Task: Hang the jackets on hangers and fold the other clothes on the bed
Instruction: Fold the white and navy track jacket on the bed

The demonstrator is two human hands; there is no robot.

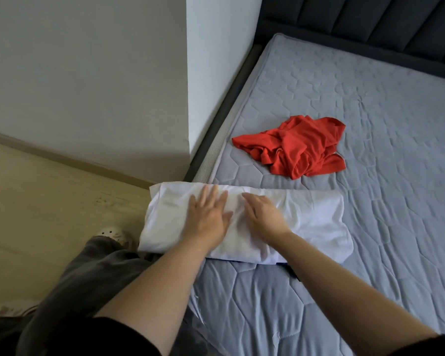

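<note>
At the bottom middle of the frame, I see my left hand (208, 214) and right hand (263, 214) lying flat, fingers spread, holding nothing, on a folded white cloth garment (316, 222) at the grey quilted bed (396, 176) edge; a crumpled red cloth shirt (297, 147) lies above.

Grey quilted mattress (370, 227), folded white garment (314, 217) at its edge, crumpled red garment (297, 147) beyond

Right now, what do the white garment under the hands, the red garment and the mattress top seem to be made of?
White garment: thin matte woven or knit fabric, probably cotton; soft creases, smooth under both flat hands.
Red garment: soft matte jersey-like knit; it lies in limp, crumpled folds.
Mattress top: grey-blue quilted textile, stitched in hexagon-like lines, slightly puffy, no sheen.
</note>
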